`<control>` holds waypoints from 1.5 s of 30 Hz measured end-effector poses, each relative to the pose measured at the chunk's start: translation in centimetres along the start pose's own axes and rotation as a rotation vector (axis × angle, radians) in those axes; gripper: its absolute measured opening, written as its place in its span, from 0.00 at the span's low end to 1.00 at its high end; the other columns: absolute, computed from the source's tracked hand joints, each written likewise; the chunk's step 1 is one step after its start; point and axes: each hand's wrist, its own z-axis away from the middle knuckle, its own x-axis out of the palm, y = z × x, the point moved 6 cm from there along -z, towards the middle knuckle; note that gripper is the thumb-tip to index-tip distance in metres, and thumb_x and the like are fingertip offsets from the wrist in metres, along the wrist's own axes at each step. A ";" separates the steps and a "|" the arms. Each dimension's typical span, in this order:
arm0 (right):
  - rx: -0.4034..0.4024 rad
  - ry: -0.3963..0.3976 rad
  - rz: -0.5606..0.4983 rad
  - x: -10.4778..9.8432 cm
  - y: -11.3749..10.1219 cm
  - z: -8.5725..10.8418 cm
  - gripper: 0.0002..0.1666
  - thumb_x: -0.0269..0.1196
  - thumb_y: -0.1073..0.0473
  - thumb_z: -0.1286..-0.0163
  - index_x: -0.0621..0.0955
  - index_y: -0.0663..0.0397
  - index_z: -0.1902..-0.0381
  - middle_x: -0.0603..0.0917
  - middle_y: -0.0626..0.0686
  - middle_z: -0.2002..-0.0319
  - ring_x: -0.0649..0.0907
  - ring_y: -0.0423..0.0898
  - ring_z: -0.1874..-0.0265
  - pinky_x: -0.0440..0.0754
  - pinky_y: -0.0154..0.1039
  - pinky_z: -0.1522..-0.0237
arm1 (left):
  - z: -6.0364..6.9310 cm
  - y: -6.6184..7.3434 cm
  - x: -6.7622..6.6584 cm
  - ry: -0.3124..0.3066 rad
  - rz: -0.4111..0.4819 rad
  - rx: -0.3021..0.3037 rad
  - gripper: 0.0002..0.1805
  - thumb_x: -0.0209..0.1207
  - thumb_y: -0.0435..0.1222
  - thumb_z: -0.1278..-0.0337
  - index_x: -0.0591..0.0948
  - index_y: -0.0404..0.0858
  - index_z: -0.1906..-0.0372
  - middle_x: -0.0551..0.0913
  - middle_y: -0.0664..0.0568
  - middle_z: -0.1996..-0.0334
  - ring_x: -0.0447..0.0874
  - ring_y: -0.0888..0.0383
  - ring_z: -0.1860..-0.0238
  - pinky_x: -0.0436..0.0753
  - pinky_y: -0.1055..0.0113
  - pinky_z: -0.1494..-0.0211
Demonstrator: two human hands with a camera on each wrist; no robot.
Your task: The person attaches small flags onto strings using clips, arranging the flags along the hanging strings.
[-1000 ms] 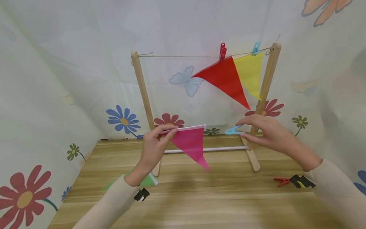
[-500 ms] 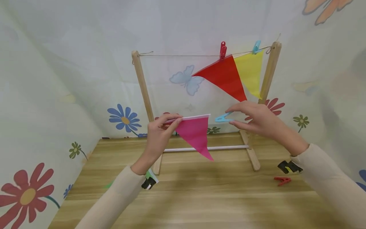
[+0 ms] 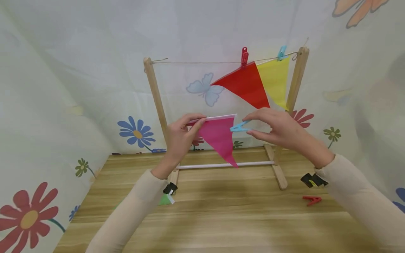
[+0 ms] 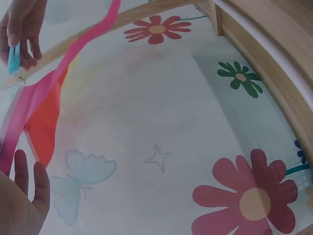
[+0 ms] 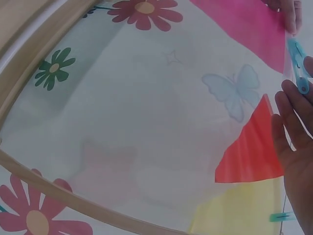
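My left hand (image 3: 181, 137) pinches the left end of the white top edge of a pink pennant (image 3: 218, 135), which hangs point down in front of the wooden frame. In my right hand (image 3: 276, 128), thumb and fingers hold a light blue clothespin (image 3: 240, 127) by its legs, its tip close to the pennant's right edge. The head view does not show whether they touch. Behind, a red pennant (image 3: 248, 84) hangs tilted from the string under a red clothespin (image 3: 244, 57). Beside it, a yellow pennant (image 3: 275, 80) hangs from a blue clothespin (image 3: 281, 52).
The wooden frame's left post (image 3: 155, 95) and right post (image 3: 299, 80) carry the string (image 3: 196, 63); a white bar (image 3: 202, 166) joins them low down. On the table (image 3: 221, 218) lie a red clothespin (image 3: 312, 200) at right and a green pennant (image 3: 165, 200) beside the left forearm.
Both hands have risen, the left one shifting slightly right with the pink pennant. My right hand has moved left, bringing the blue clothespin up to the pennant's right edge.
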 end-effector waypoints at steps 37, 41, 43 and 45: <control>0.086 -0.133 0.108 -4.0 1.2 -7.6 0.22 0.72 0.63 0.35 0.81 0.62 0.45 0.88 0.57 0.54 0.86 0.52 0.59 0.87 0.49 0.56 | -8.1 -1.2 0.1 -0.007 -0.048 -0.023 0.13 0.66 0.36 0.34 0.87 0.33 0.50 0.89 0.47 0.57 0.88 0.55 0.57 0.86 0.59 0.47; 0.076 -0.112 0.162 -5.3 1.6 -8.3 0.19 0.72 0.64 0.35 0.82 0.61 0.47 0.88 0.55 0.57 0.85 0.48 0.64 0.84 0.41 0.60 | -9.3 -1.5 -0.4 0.026 -0.008 -0.057 0.12 0.66 0.36 0.34 0.88 0.34 0.52 0.90 0.46 0.59 0.89 0.57 0.59 0.86 0.65 0.48; 0.084 -0.103 0.188 -5.9 1.7 -8.7 0.19 0.71 0.64 0.34 0.83 0.61 0.47 0.88 0.54 0.58 0.85 0.48 0.65 0.81 0.37 0.61 | -9.9 -1.7 -0.6 0.038 0.001 -0.067 0.11 0.66 0.37 0.34 0.88 0.35 0.52 0.89 0.46 0.59 0.89 0.58 0.60 0.85 0.67 0.49; 0.117 -0.111 0.211 -6.6 1.8 -9.1 0.18 0.70 0.63 0.33 0.83 0.60 0.46 0.89 0.55 0.57 0.86 0.49 0.63 0.81 0.36 0.60 | -10.3 -1.9 -0.7 0.045 -0.001 -0.074 0.11 0.66 0.37 0.34 0.88 0.35 0.52 0.89 0.46 0.59 0.88 0.58 0.60 0.85 0.69 0.50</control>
